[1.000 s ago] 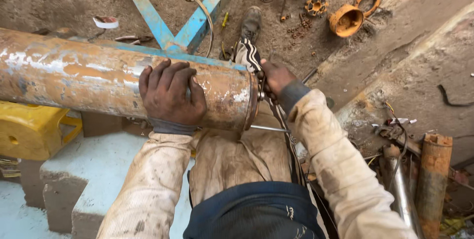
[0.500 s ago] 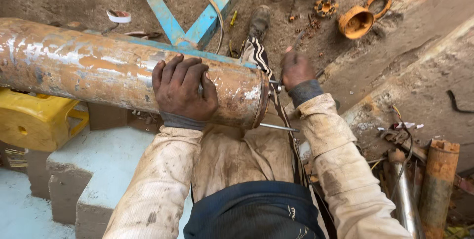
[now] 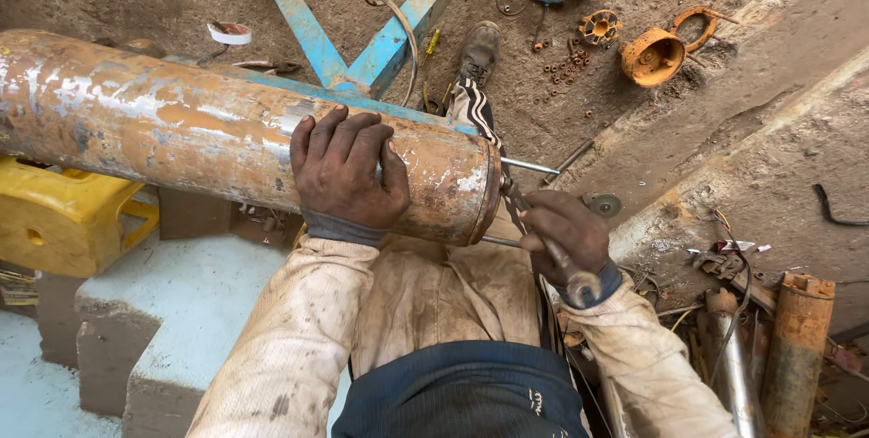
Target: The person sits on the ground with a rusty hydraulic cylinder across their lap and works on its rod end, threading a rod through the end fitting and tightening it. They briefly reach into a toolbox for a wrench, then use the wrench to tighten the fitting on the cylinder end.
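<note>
Rusty orange cylinder (image 3: 181, 135), prob. a motor/pump housing, lay horizontal across the person's lap, its far end running off frame left. Left hand (image 3: 348, 176) was spread flat over the top near the open end, fingers draped over, pressing it down, not wrapped around it. Right hand (image 3: 566, 237) sat just off the cylinder's end face, fingers curled around a thin metal tool (image 3: 554, 252); couldn't tell what kind. Two thin steel rods (image 3: 529, 166) stuck out of the end, one above the hand, one by the knuckles. Blue steel frame (image 3: 362, 40) on the dirt floor beyond, boot (image 3: 478, 51) beside it. Orange cast part (image 3: 654, 55) and small fittings scattered top right. Yellow block (image 3: 63, 221) under the cylinder at left, rusty pipes (image 3: 797, 347) lower right.
</note>
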